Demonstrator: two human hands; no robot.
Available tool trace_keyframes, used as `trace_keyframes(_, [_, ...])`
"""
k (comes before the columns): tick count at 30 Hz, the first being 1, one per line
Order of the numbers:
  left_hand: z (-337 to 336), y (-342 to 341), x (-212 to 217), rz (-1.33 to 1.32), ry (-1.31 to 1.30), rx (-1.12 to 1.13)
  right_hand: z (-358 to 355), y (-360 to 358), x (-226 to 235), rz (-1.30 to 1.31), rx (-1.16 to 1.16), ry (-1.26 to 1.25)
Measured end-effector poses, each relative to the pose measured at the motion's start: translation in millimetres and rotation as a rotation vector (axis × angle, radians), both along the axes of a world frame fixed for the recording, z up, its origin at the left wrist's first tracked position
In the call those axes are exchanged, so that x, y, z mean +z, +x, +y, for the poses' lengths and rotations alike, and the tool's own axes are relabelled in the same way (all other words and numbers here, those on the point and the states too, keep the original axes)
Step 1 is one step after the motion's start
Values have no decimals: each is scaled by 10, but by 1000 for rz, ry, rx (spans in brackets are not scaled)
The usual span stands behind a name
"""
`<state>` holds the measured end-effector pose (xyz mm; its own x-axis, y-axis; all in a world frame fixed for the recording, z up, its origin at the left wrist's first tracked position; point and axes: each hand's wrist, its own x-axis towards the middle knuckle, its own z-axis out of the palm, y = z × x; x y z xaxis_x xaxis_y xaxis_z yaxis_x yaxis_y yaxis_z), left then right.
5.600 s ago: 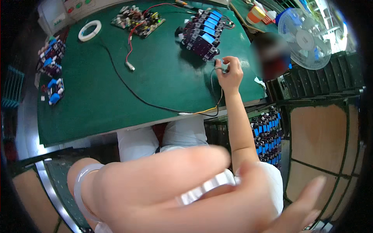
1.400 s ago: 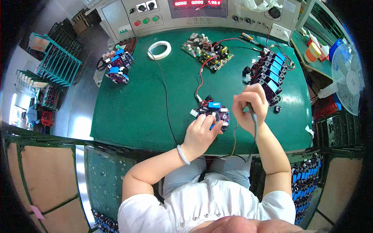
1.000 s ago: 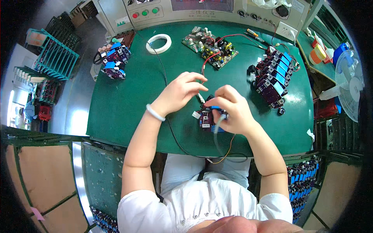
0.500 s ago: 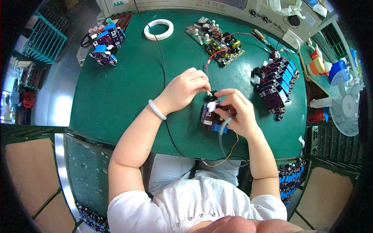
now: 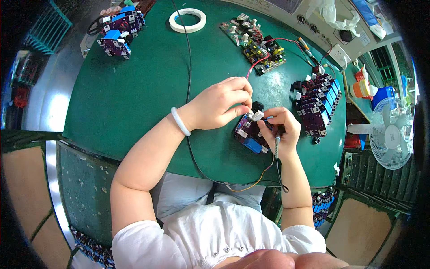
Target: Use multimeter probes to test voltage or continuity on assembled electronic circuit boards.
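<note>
A: Where's the board?

B: Purple circuit board (image 5: 249,134) sits flat on the green tabletop (image 5: 134,89), near edge, right of centre. Its long axis runs roughly 10 to 4 o'clock.

A: Grips?

B: Left hand (image 5: 221,104), grip narrow, pinches a white connector (image 5: 257,115) at the board's 12 o'clock end. Right hand (image 5: 280,130) is closed around a thin probe with trailing wires (image 5: 274,157) at its 3 o'clock side (both touch it, left owns the plug).

A: Versus half a second ago?

B: Same pose, hands barely shifted; view tilted slightly.
</note>
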<state>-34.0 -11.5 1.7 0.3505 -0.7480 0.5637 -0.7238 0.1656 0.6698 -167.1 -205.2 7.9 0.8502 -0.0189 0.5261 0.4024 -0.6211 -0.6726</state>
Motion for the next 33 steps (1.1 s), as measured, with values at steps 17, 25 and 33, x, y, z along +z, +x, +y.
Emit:
trace_keyframes(17, [-14, -40, -75, -72, -14, 60, 81, 38, -32, 8, -65, -23])
trace_keyframes(25, [-25, -17, -31, -68, 25, 81, 60, -13, 180, 120, -122, -106])
trace_keyframes(33, [80, -37, 5, -36, 134, 61, 84, -414, 398, 479, -188, -459])
